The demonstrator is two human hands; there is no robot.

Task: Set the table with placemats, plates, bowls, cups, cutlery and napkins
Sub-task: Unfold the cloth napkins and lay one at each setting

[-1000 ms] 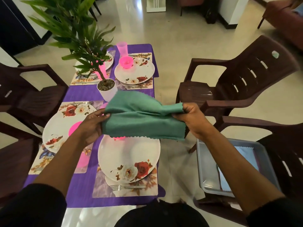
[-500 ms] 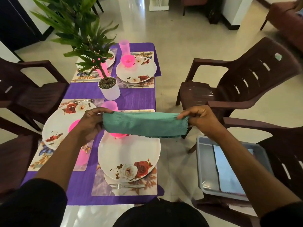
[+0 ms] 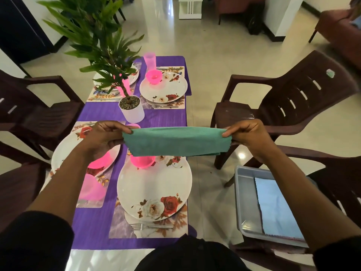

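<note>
Purple cloth covers the narrow dining table [image 3: 93,227] below us, ringed by dark plastic chairs on a pale tiled floor, as we hold a green napkin [image 3: 173,141] up over the place settings. Our left hand [image 3: 103,136] pinches the napkin's left end, fingers curled over the top edge and thumb beneath; under and to the left of it lie a floral plate [image 3: 64,145] with a pink bowl [image 3: 101,160] and, nearer us, a pink cup [image 3: 91,187]. Between our hands the napkin hangs doubled over, pulled taut into a flat band with its pinked edges lowest, which we judge is how we square a fold before laying it down. Directly below that band sit another pink bowl [image 3: 142,161] and the near plate [image 3: 154,186] on its placemat [image 3: 175,229], with a fork [image 3: 150,226] closest to us; no napkin shows at this setting, so it looks the likely destination. Beyond the band stands a potted plant [image 3: 130,110]. Our right hand [image 3: 248,134] grips the napkin's right end the same way, out past the table edge. Below it, a grey tray [image 3: 244,196] resting on a chair holds a pale blue napkin [image 3: 275,208], seemingly next in line.
</note>
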